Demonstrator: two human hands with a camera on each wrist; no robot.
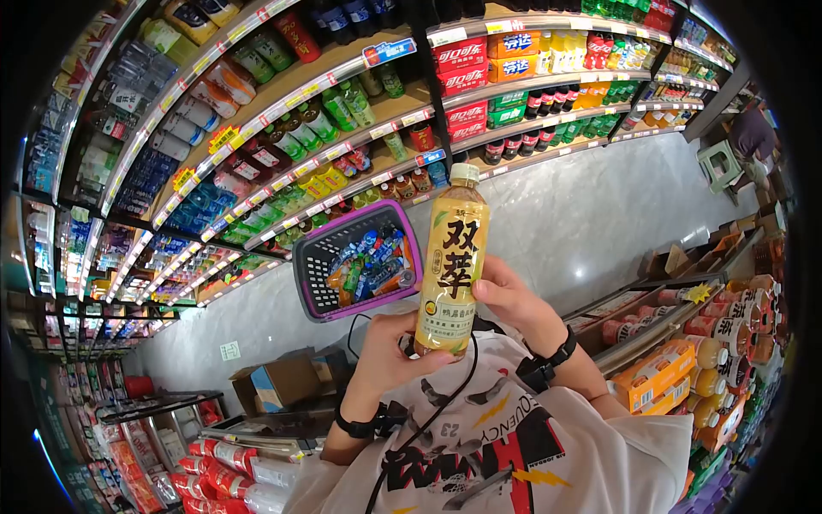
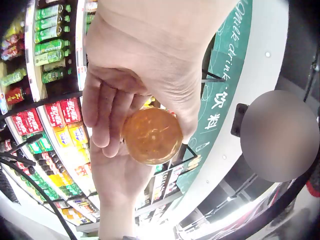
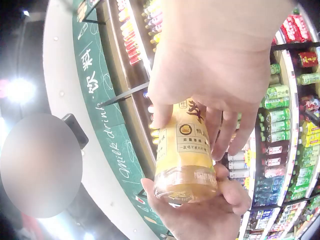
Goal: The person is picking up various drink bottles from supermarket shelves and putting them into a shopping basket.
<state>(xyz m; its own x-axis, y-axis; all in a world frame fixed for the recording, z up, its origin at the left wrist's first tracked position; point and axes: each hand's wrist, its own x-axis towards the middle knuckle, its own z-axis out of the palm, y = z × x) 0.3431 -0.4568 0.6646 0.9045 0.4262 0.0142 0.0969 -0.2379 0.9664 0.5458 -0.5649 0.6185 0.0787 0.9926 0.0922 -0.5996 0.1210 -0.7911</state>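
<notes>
In the head view a yellow bottled tea drink (image 1: 452,265) with a white cap and large dark characters on its label stands nearly upright before the chest. My left hand (image 1: 390,343) grips it low down, with the thumb across the front near the base. Higher up on the other side, my right hand (image 1: 511,301) holds it with the thumb on the label. Seen from the left wrist, the amber bottle base (image 2: 153,136) faces the camera. The right wrist view shows the lower label (image 3: 187,137) between right thumb and fingers, while the left hand (image 3: 205,215) cups the base.
A black shopping basket (image 1: 310,272) with a purple rim, holding several bottles, is on the grey floor (image 1: 569,201) ahead. Curved drink shelves (image 1: 360,128) rise beyond it. Cardboard boxes (image 1: 287,381) lie at left, and stacked drinks (image 1: 659,373) stand close at right. A cable (image 1: 445,398) hangs over the shirt.
</notes>
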